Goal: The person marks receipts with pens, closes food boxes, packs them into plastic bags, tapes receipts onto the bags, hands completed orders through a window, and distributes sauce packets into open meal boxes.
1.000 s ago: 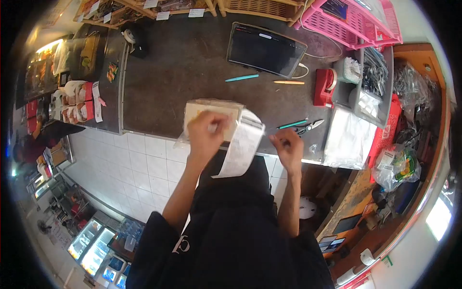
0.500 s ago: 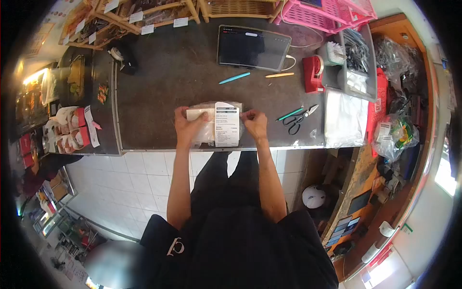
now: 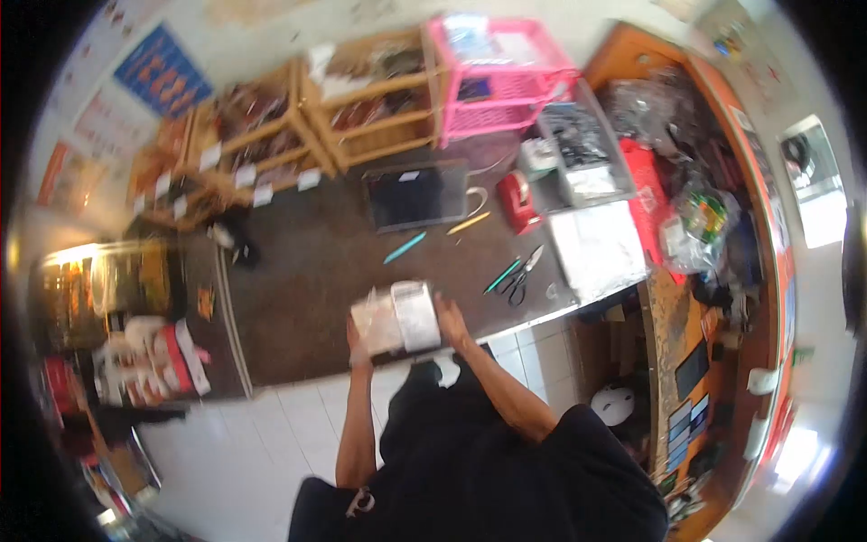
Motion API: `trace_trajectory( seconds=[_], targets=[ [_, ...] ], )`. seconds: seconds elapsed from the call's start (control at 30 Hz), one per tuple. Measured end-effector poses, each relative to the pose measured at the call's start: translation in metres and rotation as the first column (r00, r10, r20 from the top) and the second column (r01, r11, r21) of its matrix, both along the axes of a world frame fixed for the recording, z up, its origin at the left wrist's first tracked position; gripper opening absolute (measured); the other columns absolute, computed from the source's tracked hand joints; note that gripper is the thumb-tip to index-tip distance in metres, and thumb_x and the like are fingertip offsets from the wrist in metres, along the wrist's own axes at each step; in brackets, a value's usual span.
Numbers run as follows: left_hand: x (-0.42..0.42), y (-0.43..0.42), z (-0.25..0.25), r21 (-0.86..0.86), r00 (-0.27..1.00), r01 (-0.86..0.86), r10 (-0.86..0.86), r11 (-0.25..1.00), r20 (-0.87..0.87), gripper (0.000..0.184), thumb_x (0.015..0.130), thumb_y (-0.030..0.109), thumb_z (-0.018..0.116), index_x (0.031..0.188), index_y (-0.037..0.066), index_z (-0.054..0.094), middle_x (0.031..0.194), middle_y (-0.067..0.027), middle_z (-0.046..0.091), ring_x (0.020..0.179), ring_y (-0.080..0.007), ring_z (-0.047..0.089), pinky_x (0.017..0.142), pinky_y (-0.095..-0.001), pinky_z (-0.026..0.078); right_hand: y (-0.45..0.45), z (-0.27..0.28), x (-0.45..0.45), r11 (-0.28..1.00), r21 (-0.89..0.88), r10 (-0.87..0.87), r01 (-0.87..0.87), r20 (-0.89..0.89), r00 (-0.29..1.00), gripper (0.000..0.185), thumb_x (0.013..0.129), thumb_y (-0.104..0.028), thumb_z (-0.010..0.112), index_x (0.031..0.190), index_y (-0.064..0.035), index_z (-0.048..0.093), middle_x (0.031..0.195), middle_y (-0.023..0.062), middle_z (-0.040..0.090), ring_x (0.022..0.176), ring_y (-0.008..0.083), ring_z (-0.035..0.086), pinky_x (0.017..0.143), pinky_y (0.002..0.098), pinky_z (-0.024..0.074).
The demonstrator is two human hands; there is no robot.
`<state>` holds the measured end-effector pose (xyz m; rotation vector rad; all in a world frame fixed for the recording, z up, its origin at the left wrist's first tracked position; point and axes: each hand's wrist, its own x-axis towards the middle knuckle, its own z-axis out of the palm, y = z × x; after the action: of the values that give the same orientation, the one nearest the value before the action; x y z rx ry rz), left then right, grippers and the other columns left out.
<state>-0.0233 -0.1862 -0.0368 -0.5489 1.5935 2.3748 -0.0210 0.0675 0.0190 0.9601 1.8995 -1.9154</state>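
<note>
A flat package in clear plastic wrap [image 3: 376,327] is between my hands at the front edge of the dark table. A white printed label [image 3: 415,316] runs down its right part; the print is smeared by motion. My left hand [image 3: 357,341] grips the package's left edge, its fingers partly hidden behind it. My right hand [image 3: 450,321] holds the right edge, beside the label, and is slightly blurred. Right of the package lie black-handled scissors [image 3: 517,285] and a green pen [image 3: 503,275].
Beyond the package lie a blue pen [image 3: 405,247], a yellow pen [image 3: 468,223] and a tablet [image 3: 415,197]. A red tape dispenser [image 3: 518,203], a grey bin [image 3: 596,135] and white plastic bags [image 3: 598,253] stand at right. Wooden racks [image 3: 379,99] and a pink rack [image 3: 501,81] line the back.
My head view has tilted up and turned, so the table sits lower and slanted. Both hands have shifted from pinching the package's upper part to its sides.
</note>
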Motion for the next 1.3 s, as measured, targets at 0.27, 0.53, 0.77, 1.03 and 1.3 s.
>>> trace_trajectory(
  seconds=[0.27,0.53,0.77,1.03,1.3],
  targets=[
    [0.002,0.137,0.154,-0.029,0.887,0.454,-0.449,0.891,0.107,0.070,0.103,0.046,0.044,0.160,0.014,0.017,0.155,-0.0079,0.036,0.139,-0.0231,0.040,0.114,-0.0383,0.036,0.122,0.053,0.089,0.963,-0.267,0.003,-0.036,-0.124,0.992,0.095,0.092,-0.069,0.053,0.140,0.0098,0.032,0.134,0.0208,0.049,0.130,0.0300,0.045,0.110,0.0397,0.0348],
    [0.035,0.437,0.207,0.048,0.680,0.733,-0.733,0.678,-0.021,0.075,0.102,0.049,0.042,0.160,0.013,0.013,0.159,-0.0081,0.031,0.142,-0.0238,0.037,0.117,-0.0372,0.030,0.347,0.129,0.204,0.838,-0.419,-0.493,0.351,-0.302,0.816,0.089,0.092,-0.025,0.070,0.158,-0.0051,0.015,0.157,0.0130,0.032,0.144,0.0241,0.031,0.118,0.0370,0.0249],
    [0.074,0.713,0.330,-0.075,0.320,0.918,-0.840,0.388,-0.438,0.085,0.098,0.056,0.042,0.161,0.014,0.002,0.167,-0.0094,0.011,0.150,-0.0266,0.023,0.119,-0.0418,0.023,0.609,0.273,0.283,0.606,-0.651,-0.785,0.456,-0.400,0.473,0.089,0.084,-0.012,0.068,0.157,-0.0054,0.019,0.148,0.0151,0.044,0.132,0.0256,0.050,0.109,0.0357,0.0418],
    [0.083,0.840,0.356,-0.028,0.337,0.919,-0.820,0.393,-0.463,0.091,0.094,0.065,0.042,0.161,0.014,0.009,0.165,-0.0138,0.016,0.146,-0.0337,0.030,0.106,-0.0493,0.039,0.873,0.452,0.309,0.479,-0.503,-0.806,0.720,-0.576,0.134,0.054,0.088,-0.024,0.064,0.133,0.0028,0.051,0.114,0.0162,0.067,0.094,0.0260,0.071,0.085,0.0387,0.0599],
    [0.080,0.752,0.253,-0.165,0.724,0.684,-0.689,0.710,0.035,0.067,0.100,0.051,0.041,0.155,0.016,0.025,0.153,-0.0167,0.036,0.119,-0.0361,0.055,0.091,-0.0494,0.049,1.149,0.451,0.244,0.503,-0.382,-0.759,0.776,-0.625,0.184,0.057,0.082,-0.037,0.067,0.129,-0.0070,0.056,0.115,0.0114,0.067,0.102,0.0299,0.067,0.087,0.0538,0.0529]
  ],
)
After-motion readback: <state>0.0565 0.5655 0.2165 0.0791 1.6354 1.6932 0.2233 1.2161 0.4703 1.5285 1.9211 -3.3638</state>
